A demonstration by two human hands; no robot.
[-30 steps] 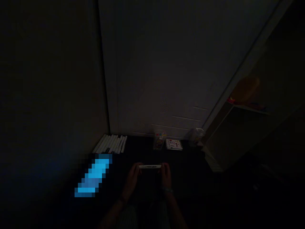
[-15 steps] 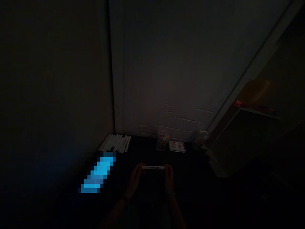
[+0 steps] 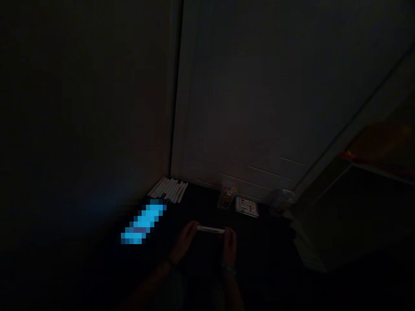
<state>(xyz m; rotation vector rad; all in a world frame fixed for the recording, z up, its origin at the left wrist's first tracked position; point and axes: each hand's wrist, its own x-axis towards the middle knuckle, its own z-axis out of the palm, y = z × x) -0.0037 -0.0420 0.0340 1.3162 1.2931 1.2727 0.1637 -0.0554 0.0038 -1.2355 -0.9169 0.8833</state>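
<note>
One head-worn camera looks forward and down into a dim room corner. The wall (image 3: 81,108) fills the upper frame, farther off, while the left hand (image 3: 184,242) and right hand (image 3: 229,247) sit low at centre, nearest the lens.

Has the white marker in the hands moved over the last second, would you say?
No, barely: the camera swung, but the white marker stays just this side of the printed cards.

Very dim room — a dark plain wall (image 3: 81,108) on the left meets a pale panelled door (image 3: 246,95) far off, a pale boxy shelf unit (image 3: 320,216) to the right.
</note>
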